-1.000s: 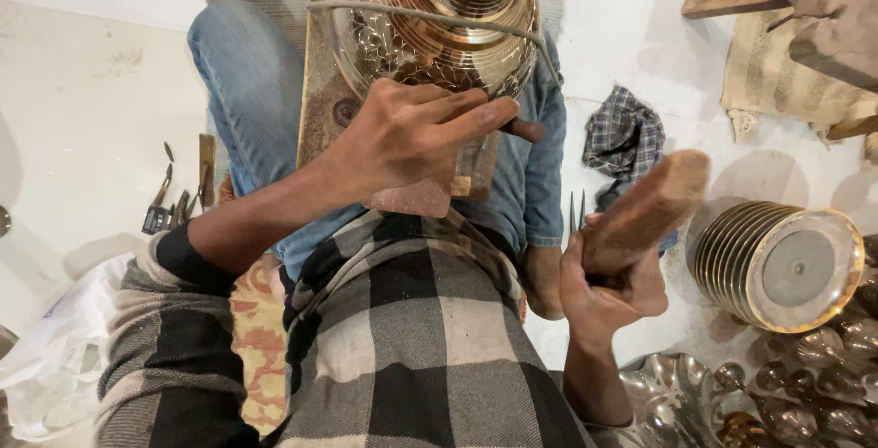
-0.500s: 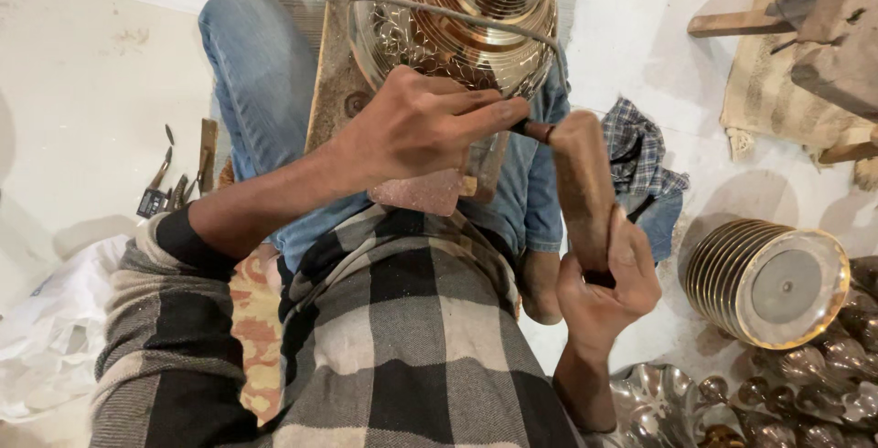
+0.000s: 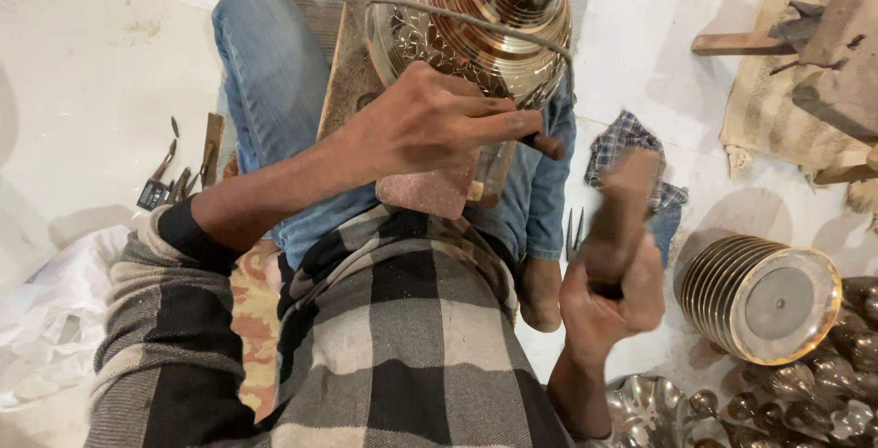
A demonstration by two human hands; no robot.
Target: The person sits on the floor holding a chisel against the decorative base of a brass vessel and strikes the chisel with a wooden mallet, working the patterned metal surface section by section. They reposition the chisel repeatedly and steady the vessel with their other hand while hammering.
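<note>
The right hand [image 3: 611, 297] is gripping a wooden mallet [image 3: 622, 206] and has swung it back up, blurry, after dipping lower. The left hand [image 3: 430, 123] is still pinching a small chisel [image 3: 547, 145] against the shiny engraved brass vessel [image 3: 476, 18] on the lap.

vessel [image 3: 476, 18]: shiny brass-like metal, glossy, upper bands smooth, lower belly rough with engraved pattern
mallet [image 3: 622, 215]: looks like wood, matt brown, blurred
ribbed pot [image 3: 759, 297] on the right: polished metal, grooved sides, flat dull grey face
small pieces [image 3: 823, 384] near right: glossy metal
rag [image 3: 631, 151]: checked cloth, soft, crumpled
jeans [image 3: 274, 73]: blue denim, matt
sleeve [image 3: 165, 338]: woolly checked cloth
floor [image 3: 82, 64]: pale, smooth, matt
</note>
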